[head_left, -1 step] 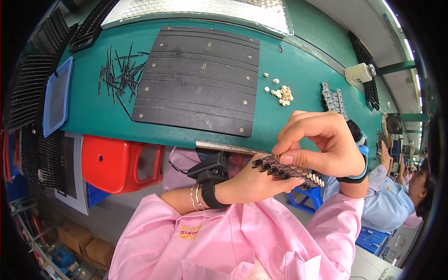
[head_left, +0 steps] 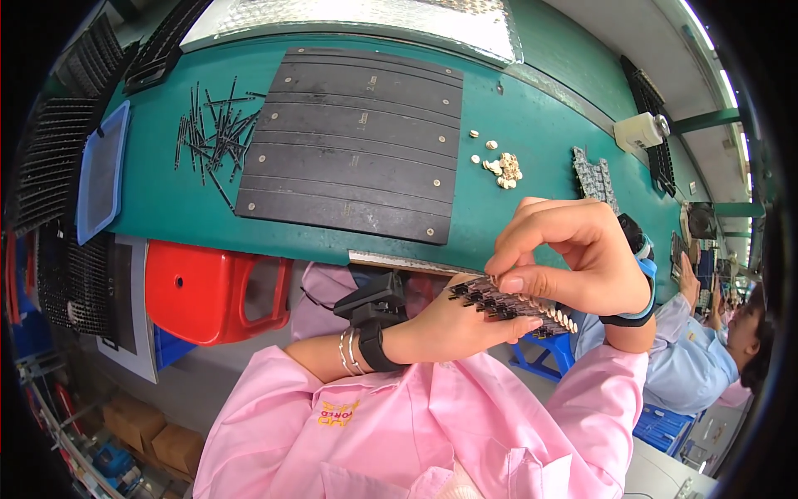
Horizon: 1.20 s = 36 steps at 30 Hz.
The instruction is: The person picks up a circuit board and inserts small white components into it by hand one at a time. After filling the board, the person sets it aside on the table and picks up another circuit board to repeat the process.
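Observation:
My left hand (head_left: pixel 453 327) grips a black bristly strip (head_left: pixel 507 308) with rows of small dark prongs, held in front of my chest just off the table edge. Small pale round pieces (head_left: pixel 567 321) line its right end. Over the strip, my right hand (head_left: pixel 578 254) is closed in a pinch, thumb and forefinger meeting at its far side. What those fingertips hold is too small to make out. On the table beyond lies a little heap of pale round pieces (head_left: pixel 505 170), with a few loose ones beside it.
A dark grooved plate (head_left: pixel 357 141) lies on the green table (head_left: pixel 332 241), thin black rods (head_left: pixel 218 137) scattered to its left. Farther left are a blue tray (head_left: pixel 104 179) and black racks (head_left: pixel 58 166). A red stool (head_left: pixel 195 291) stands below. At right sits a person in blue (head_left: pixel 694 358).

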Tool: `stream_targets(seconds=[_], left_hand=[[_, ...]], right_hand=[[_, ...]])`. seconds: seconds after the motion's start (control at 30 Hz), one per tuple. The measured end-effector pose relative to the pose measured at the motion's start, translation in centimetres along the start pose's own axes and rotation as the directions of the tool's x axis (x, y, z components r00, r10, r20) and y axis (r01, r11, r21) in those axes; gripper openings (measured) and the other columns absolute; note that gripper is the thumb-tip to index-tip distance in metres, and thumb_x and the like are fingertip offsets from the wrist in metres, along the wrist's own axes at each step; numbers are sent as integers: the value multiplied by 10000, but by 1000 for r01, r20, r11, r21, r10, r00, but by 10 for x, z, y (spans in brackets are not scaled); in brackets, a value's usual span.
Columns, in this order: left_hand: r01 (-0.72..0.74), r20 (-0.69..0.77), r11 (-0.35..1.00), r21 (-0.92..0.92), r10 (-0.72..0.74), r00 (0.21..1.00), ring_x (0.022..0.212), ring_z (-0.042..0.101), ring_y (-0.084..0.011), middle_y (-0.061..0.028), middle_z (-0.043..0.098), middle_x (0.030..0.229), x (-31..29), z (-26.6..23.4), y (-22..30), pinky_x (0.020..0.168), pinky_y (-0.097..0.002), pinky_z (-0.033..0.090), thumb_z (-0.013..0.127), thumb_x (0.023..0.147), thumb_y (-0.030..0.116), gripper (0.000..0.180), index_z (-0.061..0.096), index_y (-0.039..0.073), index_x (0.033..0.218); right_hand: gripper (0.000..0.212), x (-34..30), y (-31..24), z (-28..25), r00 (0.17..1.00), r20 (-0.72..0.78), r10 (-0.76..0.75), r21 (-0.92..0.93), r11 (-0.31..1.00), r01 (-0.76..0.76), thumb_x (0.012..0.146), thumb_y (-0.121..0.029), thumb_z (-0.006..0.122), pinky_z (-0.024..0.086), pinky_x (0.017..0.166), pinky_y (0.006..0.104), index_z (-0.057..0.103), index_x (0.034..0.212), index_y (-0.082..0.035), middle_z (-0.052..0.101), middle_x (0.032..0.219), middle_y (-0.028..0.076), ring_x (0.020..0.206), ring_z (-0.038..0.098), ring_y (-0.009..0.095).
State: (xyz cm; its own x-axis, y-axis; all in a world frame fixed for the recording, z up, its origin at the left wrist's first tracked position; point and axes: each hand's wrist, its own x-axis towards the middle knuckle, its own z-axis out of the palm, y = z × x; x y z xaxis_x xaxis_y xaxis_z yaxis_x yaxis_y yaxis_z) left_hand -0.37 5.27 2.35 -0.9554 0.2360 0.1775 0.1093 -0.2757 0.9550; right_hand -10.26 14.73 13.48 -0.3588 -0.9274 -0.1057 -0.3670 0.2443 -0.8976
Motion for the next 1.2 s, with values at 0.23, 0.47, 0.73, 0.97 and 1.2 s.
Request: stream_targets(seconds=[0.23, 0.47, 0.73, 0.97, 1.2], left_hand=[[104, -14, 991, -88, -106, 994, 646, 565, -111, -55, 582, 707, -2, -10, 11, 565, -228, 454, 566, 777, 81, 107, 550, 10, 856], [47, -140, 889, -455, -123, 983, 734, 598, -181, -145, 589, 805, -2, -25, 18, 635, -262, 499, 526, 787, 5, 155, 501, -50, 930], [-6, -130, 943, -332, -39, 991, 745, 591, -184, -152, 579, 849, 10, -22, 10, 670, -276, 503, 521, 782, -18, 196, 483, -62, 970], [4, -184, 925, -380, -80, 980, 828, 551, -136, -140, 517, 1025, 20, -2, 12, 696, -252, 482, 580, 739, -33, 420, 407, -20, 1121], [274, 5, 950, -154, -276, 961, 842, 552, -142, -133, 518, 1005, 15, -17, -8, 695, -223, 473, 564, 722, -76, 417, 397, -27, 1101]], right_hand=[[313, -27, 2, -13, 926, -354, 131, 368, 930, 9, 647, -70, 677, 403, 611, 203, 569, 917, 45, 576, 827, 91, 662, 487, 83], [373, -83, 56, -4, 815, -564, 135, 320, 945, 65, 611, -153, 734, 372, 567, 208, 554, 863, 55, 552, 806, 100, 665, 469, 119], [171, -79, 66, 28, 758, -646, 92, 330, 929, 169, 663, 116, 594, 421, 623, 225, 581, 822, 57, 558, 792, 97, 689, 508, 121], [88, -92, 78, 6, 656, -746, 118, 293, 942, 163, 694, 35, 603, 368, 597, 208, 553, 764, 18, 558, 746, 54, 668, 466, 117], [65, -152, 142, -84, 366, -925, 106, 86, 994, -69, 748, -33, 585, 373, 603, 175, 575, 805, -5, 548, 720, -9, 668, 477, 56]])
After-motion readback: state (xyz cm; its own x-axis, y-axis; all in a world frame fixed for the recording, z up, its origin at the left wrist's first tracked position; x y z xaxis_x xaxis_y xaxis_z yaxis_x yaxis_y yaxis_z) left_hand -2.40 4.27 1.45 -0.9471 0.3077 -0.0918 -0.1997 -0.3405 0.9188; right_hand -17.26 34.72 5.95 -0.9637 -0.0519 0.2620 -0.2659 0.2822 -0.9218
